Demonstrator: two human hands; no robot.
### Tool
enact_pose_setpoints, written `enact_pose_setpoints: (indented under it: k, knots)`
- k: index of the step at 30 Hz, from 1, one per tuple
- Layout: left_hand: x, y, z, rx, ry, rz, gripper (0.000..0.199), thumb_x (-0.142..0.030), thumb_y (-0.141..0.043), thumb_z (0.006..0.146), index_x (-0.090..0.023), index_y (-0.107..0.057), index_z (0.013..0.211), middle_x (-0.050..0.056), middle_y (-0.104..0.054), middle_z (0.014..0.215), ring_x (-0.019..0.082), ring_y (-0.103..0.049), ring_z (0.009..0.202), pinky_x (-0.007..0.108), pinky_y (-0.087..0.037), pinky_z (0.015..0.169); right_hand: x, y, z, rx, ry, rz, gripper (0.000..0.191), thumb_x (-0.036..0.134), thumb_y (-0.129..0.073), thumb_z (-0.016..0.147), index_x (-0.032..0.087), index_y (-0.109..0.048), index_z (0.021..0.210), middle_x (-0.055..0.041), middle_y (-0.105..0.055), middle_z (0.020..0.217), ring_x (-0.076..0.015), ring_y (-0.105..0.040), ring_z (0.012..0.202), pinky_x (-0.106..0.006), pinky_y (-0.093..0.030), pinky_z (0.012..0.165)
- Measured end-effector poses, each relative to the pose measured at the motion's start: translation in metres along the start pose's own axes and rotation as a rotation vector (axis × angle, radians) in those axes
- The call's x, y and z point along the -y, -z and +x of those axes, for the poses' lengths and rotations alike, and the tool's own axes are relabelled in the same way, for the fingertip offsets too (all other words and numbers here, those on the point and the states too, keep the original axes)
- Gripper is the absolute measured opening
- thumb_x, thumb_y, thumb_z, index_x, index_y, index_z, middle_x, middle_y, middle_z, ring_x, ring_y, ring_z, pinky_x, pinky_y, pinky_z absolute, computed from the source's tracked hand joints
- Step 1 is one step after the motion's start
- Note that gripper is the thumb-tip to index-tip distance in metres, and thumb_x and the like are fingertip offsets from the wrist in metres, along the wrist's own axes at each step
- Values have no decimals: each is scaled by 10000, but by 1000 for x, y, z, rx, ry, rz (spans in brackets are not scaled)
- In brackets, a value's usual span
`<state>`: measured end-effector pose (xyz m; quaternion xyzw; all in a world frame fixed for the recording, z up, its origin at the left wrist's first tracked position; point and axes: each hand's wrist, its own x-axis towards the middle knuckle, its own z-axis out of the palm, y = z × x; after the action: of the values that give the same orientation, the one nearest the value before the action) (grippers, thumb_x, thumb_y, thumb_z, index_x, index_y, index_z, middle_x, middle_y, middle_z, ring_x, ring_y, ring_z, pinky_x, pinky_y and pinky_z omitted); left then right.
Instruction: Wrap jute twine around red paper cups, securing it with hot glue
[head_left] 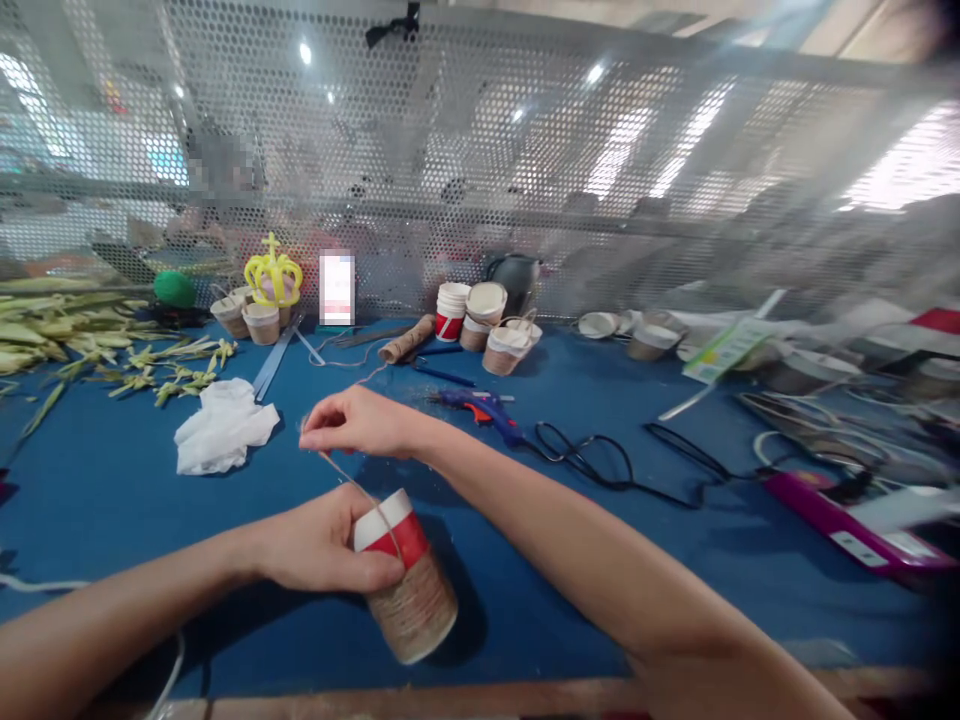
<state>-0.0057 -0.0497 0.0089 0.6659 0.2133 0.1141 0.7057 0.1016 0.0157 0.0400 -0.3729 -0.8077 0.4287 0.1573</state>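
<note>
My left hand [330,540] is closed round a paper cup [417,608], which lies tilted near the front of the table. Brown twine is wound in tight rows over part of the cup, and a red band and a white section show beyond it. From the cup a length of twine [352,480] runs up to my right hand [349,420], whose fingers pinch it above and beyond the cup. The twine looks taut between the two hands. Part of the cup is hidden behind my left thumb and fingers.
A blue glue gun [487,410] with a black cord lies beyond my right forearm. Crumpled white tissue [225,428] is at left. Farther back are a twine roll [407,340], several cups [452,312], a lit phone [337,288] and a mesh screen [420,150]. A purple box [855,520] sits right.
</note>
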Motion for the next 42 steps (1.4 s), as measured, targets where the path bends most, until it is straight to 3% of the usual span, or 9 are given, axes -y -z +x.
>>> enact_pose_setpoints:
  k: [3,8,14,19,23,29,34,38,42]
  knots:
    - [0,2,0,-46,1,-77,230,-316,-614,669,-90,-574,695,-32,-467,559,54,-370,499,158,-329,488,-8,4,6,42,-90,-210,153,256,-614,684,121,-621,613,21,-570,504,-60,-466,432,-175,-368,451]
    - [3,13,7,-332,-54,-189,275,-348,-664,627,-89,-608,700,3,-580,614,89,-485,557,199,-395,580,-24,38,-19,-276,-237,-421,248,331,-483,769,141,-631,714,-18,-610,570,-88,-519,430,-202,-374,479]
    - [9,29,13,-632,-115,-188,276,-321,-619,674,-90,-607,826,44,-649,715,149,-573,672,255,-431,681,-66,87,-85,-643,-551,-661,246,313,-441,793,147,-622,793,-102,-647,774,-203,-581,746,-274,-372,620]
    - [13,31,17,-688,-70,20,228,-317,-573,696,-96,-592,745,25,-631,675,148,-560,634,251,-423,624,-100,84,-110,-551,-702,-637,244,380,-583,685,144,-615,630,-121,-643,673,-233,-599,681,-272,-367,562]
    - [12,30,18,-659,-59,106,220,-316,-537,717,-104,-584,752,24,-635,691,149,-567,644,254,-427,628,-105,79,-108,-565,-708,-547,150,271,-609,665,121,-600,664,-148,-643,769,-249,-597,747,-281,-376,603]
    - [3,29,14,-580,41,166,240,-324,-518,719,-99,-583,770,60,-661,752,174,-582,697,281,-434,674,-96,75,-109,-656,-655,-231,147,154,-537,672,114,-537,812,-38,-586,574,-145,-542,502,-246,-389,483]
    - [4,32,14,-628,19,201,252,-340,-518,721,-109,-574,803,53,-660,769,172,-581,706,272,-437,665,-66,72,-117,-716,-489,24,134,260,-537,698,152,-501,768,-6,-560,633,-99,-530,545,-215,-430,517]
    - [10,34,16,-687,3,218,268,-358,-510,728,-107,-557,809,56,-646,764,174,-576,698,275,-438,657,-40,57,-123,-634,-384,252,164,304,-585,669,154,-520,667,-6,-557,579,-84,-489,471,-211,-389,436]
    - [13,35,16,-670,-9,222,289,-354,-494,746,-95,-555,858,72,-644,805,183,-576,728,289,-441,684,-30,36,-127,-525,-314,329,117,232,-542,689,136,-576,748,-6,-581,557,-80,-479,426,-214,-376,416]
